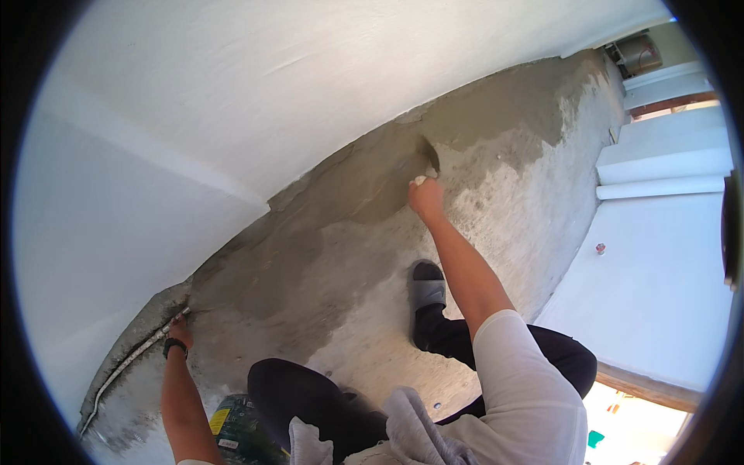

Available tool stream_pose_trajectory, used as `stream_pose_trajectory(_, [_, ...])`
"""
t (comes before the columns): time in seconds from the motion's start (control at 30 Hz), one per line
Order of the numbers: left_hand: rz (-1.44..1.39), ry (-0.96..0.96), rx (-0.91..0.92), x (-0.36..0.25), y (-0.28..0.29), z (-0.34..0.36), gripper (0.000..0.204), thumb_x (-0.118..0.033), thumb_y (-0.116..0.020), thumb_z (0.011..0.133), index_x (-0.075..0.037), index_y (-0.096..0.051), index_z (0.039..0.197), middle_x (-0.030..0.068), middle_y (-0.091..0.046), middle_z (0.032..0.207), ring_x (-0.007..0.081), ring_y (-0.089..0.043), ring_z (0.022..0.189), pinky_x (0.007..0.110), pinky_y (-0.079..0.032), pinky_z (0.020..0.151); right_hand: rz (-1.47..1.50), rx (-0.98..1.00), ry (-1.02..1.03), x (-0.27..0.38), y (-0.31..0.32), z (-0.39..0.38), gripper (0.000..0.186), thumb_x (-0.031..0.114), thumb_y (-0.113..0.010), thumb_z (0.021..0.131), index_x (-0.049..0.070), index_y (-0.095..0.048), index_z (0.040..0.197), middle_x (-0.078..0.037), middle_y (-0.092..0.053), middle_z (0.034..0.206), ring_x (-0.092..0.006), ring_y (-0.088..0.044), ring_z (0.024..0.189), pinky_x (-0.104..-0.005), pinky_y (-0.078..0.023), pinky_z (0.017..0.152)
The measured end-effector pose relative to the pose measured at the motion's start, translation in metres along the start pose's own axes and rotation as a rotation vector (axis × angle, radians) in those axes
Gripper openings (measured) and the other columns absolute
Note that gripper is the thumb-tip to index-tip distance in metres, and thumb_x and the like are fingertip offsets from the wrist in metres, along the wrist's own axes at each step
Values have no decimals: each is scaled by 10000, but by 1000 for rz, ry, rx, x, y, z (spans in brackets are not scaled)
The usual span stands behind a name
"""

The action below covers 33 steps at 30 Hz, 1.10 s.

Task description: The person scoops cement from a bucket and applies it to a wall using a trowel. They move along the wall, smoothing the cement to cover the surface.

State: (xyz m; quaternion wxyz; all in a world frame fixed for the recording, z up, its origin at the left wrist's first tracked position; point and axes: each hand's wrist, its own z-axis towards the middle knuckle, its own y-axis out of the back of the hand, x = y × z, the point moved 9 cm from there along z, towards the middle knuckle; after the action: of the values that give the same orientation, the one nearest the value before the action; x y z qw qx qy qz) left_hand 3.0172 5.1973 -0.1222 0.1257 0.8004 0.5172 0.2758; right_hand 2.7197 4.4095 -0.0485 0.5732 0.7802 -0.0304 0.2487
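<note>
My right hand (426,199) is closed round the handle of a trowel (429,153). The trowel's dark blade lies against wet grey mortar (364,174), which is spread along the foot of the white wall (201,101). At the far left, my left hand (180,333), with a dark band on its wrist, is closed at the end of a thin pale pipe (139,351). That pipe runs along a rough channel where the wall meets the floor. The left fingers are small and partly hidden against it.
A dark green bag (244,426) with a yellow patch lies by my left forearm. My sandalled foot (427,293) stands on the rough concrete floor (372,333). On the right are a white low wall (635,287) and a step (659,147). A metal container (640,53) stands at the far right.
</note>
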Motion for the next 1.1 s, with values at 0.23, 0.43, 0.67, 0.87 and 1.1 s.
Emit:
stream_pose_trajectory(0.23, [14, 23, -6, -3, -1, -4, 816, -44, -494, 883, -196, -158, 1610, 109, -171, 1661, 277, -164, 1535, 515, -213, 1217, 91, 114, 218, 31, -36, -113, 390, 301, -687, 885, -87, -652, 890, -298, -666, 813, -449, -681, 813, -479, -522, 691])
stream_pose_trajectory(0.43, [-25, 10, -12, -5, 1, -5, 797, -61, -502, 903, -195, -159, 1610, 120, -154, 1664, 282, -153, 1538, 519, -196, 1220, 215, 178, 163, 70, -65, -196, 408, 314, -684, 894, -91, -650, 866, -278, -667, 763, -428, -691, 761, -463, -530, 673])
stream_pose_trajectory(0.67, [-53, 41, -13, -11, 9, -24, 784, -50, -468, 919, -230, -149, 1612, 117, -124, 1672, 282, -130, 1543, 522, -163, 1229, 341, 337, 153, 130, -99, -278, 449, 370, -670, 907, -68, -674, 808, -237, -676, 711, -384, -705, 718, -446, -533, 662])
stream_pose_trajectory(0.87, [-70, 61, 24, -13, 11, -28, 808, -53, -475, 921, -258, -117, 1616, 113, -115, 1674, 271, -104, 1548, 518, -148, 1234, 284, 536, 246, 157, -127, -356, 476, 409, -655, 903, -62, -676, 839, -238, -687, 759, -395, -702, 755, -459, -530, 694])
stream_pose_trajectory(1.1, [-189, 28, -18, -8, 9, -25, 805, 14, -452, 925, -261, -140, 1614, 95, -100, 1678, 269, -85, 1549, 523, -144, 1237, 59, 67, 205, 48, -35, -189, 481, 407, -687, 880, -74, -688, 884, -294, -688, 842, -442, -696, 827, -506, -540, 732])
